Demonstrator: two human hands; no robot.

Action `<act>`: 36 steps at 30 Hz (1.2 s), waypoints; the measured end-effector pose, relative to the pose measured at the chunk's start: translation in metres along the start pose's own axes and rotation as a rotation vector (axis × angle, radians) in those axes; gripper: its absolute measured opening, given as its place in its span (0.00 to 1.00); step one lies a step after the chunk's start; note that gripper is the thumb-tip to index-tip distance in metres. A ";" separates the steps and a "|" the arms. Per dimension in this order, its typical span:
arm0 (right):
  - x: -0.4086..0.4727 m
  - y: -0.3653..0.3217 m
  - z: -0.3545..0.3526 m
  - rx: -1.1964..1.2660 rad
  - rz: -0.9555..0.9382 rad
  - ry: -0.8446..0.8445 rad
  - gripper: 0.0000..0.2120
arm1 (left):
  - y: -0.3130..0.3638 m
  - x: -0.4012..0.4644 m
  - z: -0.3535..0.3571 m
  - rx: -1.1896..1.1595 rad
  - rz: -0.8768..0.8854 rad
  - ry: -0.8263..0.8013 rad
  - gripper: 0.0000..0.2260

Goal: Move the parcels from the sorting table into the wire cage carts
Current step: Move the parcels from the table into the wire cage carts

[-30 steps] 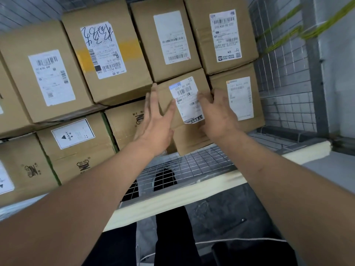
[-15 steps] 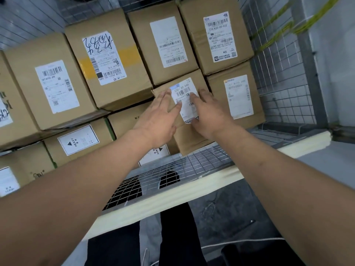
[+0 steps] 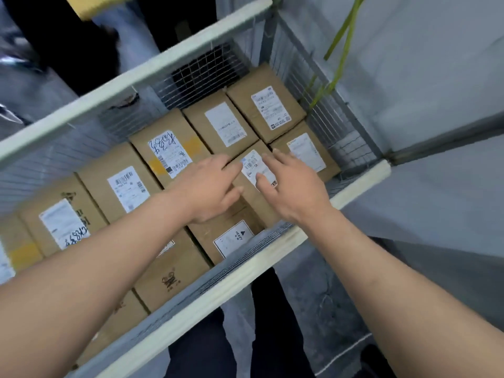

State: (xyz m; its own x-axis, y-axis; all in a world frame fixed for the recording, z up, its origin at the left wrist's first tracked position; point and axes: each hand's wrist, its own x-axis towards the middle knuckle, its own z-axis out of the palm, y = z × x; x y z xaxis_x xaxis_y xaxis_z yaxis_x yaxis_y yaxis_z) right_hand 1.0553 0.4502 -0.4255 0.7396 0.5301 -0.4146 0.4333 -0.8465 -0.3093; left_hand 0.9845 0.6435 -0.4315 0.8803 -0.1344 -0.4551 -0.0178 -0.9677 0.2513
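Observation:
A small brown parcel (image 3: 252, 196) with a white barcode label lies among other cardboard boxes inside the wire cage cart (image 3: 196, 75). My left hand (image 3: 211, 186) rests flat on the parcel's left side, fingers straight. On the label, my right hand (image 3: 289, 186) presses with spread, straight fingers. Several labelled boxes fill the cart around it, among them one with handwriting (image 3: 169, 154) and one marked HEAVY (image 3: 231, 240).
The cart's pale near rail (image 3: 226, 285) runs diagonally below my forearms and the far rail (image 3: 131, 85) above the boxes. Wire mesh (image 3: 324, 115) closes the right side. A person in dark clothes (image 3: 73, 42) stands beyond the cart. Grey floor lies to the right.
The view has tilted down and swung, so the whole cart shows from above. Both hands stay on the small parcel, pressing it into the gap between the boxes.

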 end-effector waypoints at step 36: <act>-0.554 -0.019 -0.180 0.007 0.703 0.572 0.28 | 0.412 -0.263 -0.207 0.340 0.862 0.242 0.27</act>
State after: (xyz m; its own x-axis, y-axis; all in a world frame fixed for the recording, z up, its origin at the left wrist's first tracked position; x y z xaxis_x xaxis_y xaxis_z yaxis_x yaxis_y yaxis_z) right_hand 0.7306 0.1637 -0.0359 0.9762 -0.2158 -0.0217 -0.2166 -0.9644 -0.1514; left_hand 0.8436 0.3239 -0.0312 0.5736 -0.8185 -0.0315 -0.8085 -0.5719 0.1386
